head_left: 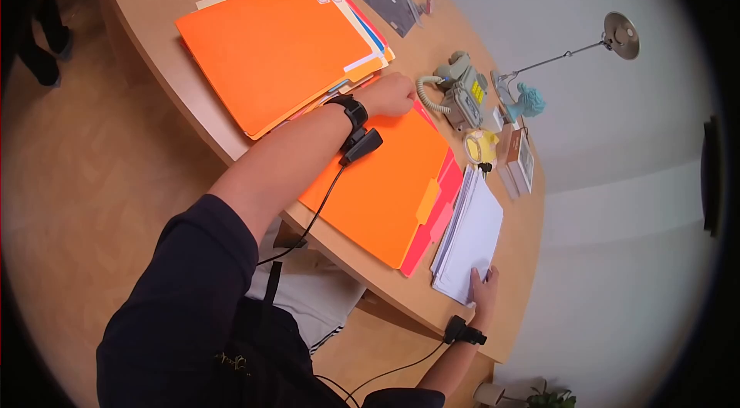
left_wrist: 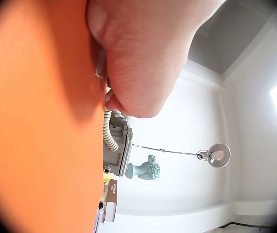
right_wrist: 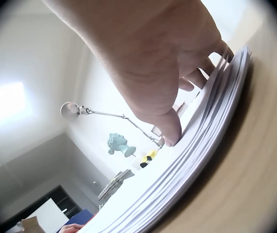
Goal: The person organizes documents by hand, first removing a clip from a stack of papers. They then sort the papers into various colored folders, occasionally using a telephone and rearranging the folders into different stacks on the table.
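My left hand (head_left: pixel 391 94) rests bent at the far edge of an orange file folder (head_left: pixel 378 184), its fingertips hidden in both views; I cannot tell what they hold. Pink folders (head_left: pixel 435 227) show beneath the orange one. To the left lies a second pile topped by another orange folder (head_left: pixel 270 53), with cream, blue and red folders under it. My right hand (head_left: pixel 486 292) grips the near right corner of a stack of white paper (head_left: pixel 474 231). In the right wrist view its thumb (right_wrist: pixel 171 131) lies on the top sheet and the other fingers reach the stack's edge.
Beyond the folders stand a grey telephone (head_left: pixel 462 92) with a coiled cord, a yellow object (head_left: pixel 481 146), books (head_left: pixel 518 161), a pale blue bust (head_left: pixel 529 100) and a desk lamp (head_left: pixel 621 36). A dark flat sleeve (head_left: pixel 385 3) lies farther back. The table's curved edge (head_left: pixel 193 127) runs along my side.
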A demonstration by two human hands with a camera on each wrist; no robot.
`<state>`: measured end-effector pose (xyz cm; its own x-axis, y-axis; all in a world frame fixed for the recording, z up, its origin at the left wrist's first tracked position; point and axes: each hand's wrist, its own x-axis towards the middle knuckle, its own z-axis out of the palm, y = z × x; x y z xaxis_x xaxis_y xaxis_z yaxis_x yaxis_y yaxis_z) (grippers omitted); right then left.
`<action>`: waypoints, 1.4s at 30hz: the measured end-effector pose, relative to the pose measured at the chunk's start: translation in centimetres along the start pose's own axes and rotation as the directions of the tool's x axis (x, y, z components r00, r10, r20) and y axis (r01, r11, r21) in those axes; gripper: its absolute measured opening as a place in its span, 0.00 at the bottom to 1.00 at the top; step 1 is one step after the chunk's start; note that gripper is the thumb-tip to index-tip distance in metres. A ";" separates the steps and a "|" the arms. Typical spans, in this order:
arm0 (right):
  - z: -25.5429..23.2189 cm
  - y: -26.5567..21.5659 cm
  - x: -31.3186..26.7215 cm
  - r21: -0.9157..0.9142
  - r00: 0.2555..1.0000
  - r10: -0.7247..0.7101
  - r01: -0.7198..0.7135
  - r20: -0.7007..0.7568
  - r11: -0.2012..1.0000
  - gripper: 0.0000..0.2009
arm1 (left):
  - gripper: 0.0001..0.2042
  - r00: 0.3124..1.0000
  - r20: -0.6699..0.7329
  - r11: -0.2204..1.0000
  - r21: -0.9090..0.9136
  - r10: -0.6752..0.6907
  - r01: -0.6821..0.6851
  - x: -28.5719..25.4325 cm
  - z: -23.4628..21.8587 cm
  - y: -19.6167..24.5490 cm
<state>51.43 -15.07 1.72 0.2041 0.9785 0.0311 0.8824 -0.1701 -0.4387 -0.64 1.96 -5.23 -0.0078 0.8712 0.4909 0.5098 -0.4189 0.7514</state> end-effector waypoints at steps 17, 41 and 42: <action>-0.8 -5.0 -2.9 -0.202 0.971 -0.207 0.180 -0.119 0.963 0.34 | 0.08 0.999 -0.011 0.999 -0.027 -0.031 0.031 0.0 -0.3 0.4; 12.8 -23.1 -15.4 -0.062 0.643 -0.755 0.765 0.125 0.641 0.32 | 0.31 0.935 0.339 0.935 0.353 -0.101 -0.027 -0.5 -0.9 3.3; 12.9 -23.1 -15.4 -0.042 0.656 -0.747 0.754 0.103 0.656 0.31 | 0.33 0.929 0.354 0.933 0.360 -0.108 -0.029 -0.5 -0.9 3.5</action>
<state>22.45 -24.73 -0.21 -0.5692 0.7815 0.2556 0.7507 0.6208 -0.2262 0.34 -0.17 -2.45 0.2425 0.9451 0.2192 0.7853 -0.3238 0.5277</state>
